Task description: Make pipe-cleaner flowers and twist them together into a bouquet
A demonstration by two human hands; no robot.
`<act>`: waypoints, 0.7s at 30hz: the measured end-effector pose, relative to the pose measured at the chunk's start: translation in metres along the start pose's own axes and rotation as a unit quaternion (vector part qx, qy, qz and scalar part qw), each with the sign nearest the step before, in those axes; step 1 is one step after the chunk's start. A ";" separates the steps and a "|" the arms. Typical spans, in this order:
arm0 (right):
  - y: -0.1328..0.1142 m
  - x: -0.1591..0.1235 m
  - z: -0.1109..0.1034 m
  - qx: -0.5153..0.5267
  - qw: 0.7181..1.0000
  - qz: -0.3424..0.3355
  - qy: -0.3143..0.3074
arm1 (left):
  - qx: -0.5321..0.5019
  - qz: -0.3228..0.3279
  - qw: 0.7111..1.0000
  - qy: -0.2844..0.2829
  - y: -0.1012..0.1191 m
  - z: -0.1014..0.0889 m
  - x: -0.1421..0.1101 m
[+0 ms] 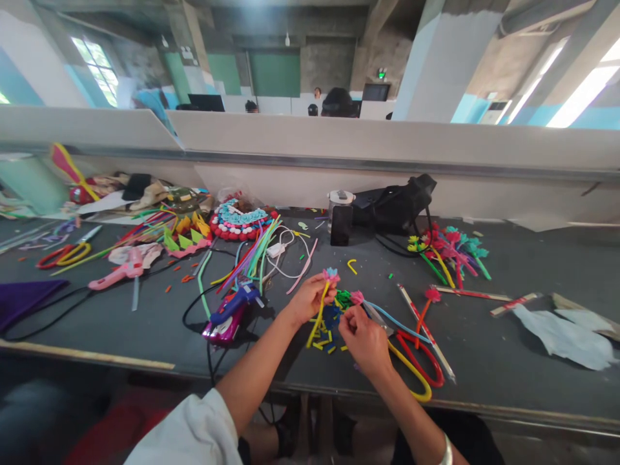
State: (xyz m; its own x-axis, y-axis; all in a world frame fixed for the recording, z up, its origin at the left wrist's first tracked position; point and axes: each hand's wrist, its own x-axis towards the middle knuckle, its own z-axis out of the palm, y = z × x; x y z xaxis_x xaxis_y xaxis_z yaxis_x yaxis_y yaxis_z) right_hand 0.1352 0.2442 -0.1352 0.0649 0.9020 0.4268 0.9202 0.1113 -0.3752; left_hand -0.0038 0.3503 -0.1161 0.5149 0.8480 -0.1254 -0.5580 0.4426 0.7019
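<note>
My left hand [310, 298] is closed on a pipe-cleaner flower [330, 275] with a pink and light-blue head and a yellow stem hanging down. Just right of it, my right hand [363, 332] is curled with thumb and fingers together; whatever sits between them is too small or hidden. Beneath and between both hands lie short cut pipe-cleaner pieces [322, 339] in yellow, blue and green. A pink flower head [357, 298] shows just beyond my right hand. Scissors [419, 368] with red and yellow handles lie partly behind that hand.
Left of my hands are a blue glue gun [237, 303], a pink glue gun [121, 271] and loose pipe cleaners [247, 255]. A phone [341, 226] leans before a jar, beside a black bag [397, 203]. Finished flowers [450, 252] and torn white paper [564, 336] lie right.
</note>
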 end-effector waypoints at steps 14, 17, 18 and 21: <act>0.078 0.015 -0.046 -0.117 0.965 0.196 -0.127 | -0.014 -0.069 0.997 0.024 0.005 -0.013 0.008; 0.082 0.013 -0.049 -0.114 0.961 0.202 -0.154 | -0.019 -0.050 0.998 0.029 0.007 -0.015 0.008; 0.082 0.012 -0.050 -0.110 0.960 0.201 -0.158 | -0.021 -0.040 0.998 0.032 0.008 -0.016 0.008; 0.082 0.011 -0.051 -0.092 0.964 0.188 -0.163 | -0.028 -0.019 0.999 0.037 0.011 -0.017 0.008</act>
State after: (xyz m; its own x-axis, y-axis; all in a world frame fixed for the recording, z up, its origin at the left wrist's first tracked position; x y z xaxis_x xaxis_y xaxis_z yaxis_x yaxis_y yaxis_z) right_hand 0.2310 0.2416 -0.1193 0.3097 0.9508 -0.0032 0.9102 -0.2975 -0.2881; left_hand -0.0163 0.3667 -0.1214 0.4885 0.8486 -0.2032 -0.5758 0.4885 0.6556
